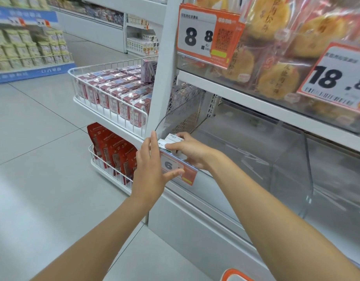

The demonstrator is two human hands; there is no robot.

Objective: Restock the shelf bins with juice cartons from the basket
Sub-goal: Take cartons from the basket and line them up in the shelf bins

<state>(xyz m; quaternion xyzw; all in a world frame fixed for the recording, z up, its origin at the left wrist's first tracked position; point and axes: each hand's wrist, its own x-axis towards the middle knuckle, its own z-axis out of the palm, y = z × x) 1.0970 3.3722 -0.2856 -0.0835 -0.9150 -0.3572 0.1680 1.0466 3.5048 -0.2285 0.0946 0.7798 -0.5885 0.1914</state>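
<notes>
Now right grip (pixel 192 152) curled round carton (pixel 172 139) at bin (pixel 288 171) front-left corner; left grip (pixel 149 169) spread, thumb at tag (pixel 171 166). Carton likely light, stiff, dentable; hold flat sides.

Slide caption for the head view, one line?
Right hand holds a white carton at the clear bin front; open left hand touches the price tag.
</notes>
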